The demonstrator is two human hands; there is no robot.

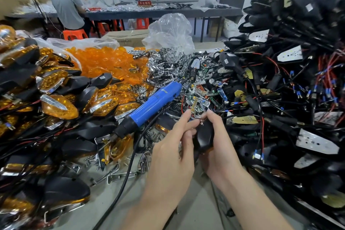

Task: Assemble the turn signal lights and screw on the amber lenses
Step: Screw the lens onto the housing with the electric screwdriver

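Both hands meet at the middle of the bench over a black turn signal housing (pixel 205 134) with an amber lens edge showing at its bottom. My right hand (pixel 218 142) grips the housing from the right. My left hand (pixel 174 147) pinches something tiny, perhaps a screw, at the housing's top end; it is too small to tell. A blue electric screwdriver (pixel 149 106) lies just left of my hands, its black cable running toward me. A heap of loose amber lenses (pixel 106 61) sits at the back left.
Finished amber-lensed signals (pixel 56 106) pile up on the left. Black housings with red and black wires (pixel 291 87) tower on the right. Chrome reflector parts (pixel 164 67) and a plastic bag (pixel 171 31) lie behind. People sit at a far table (pixel 158 12).
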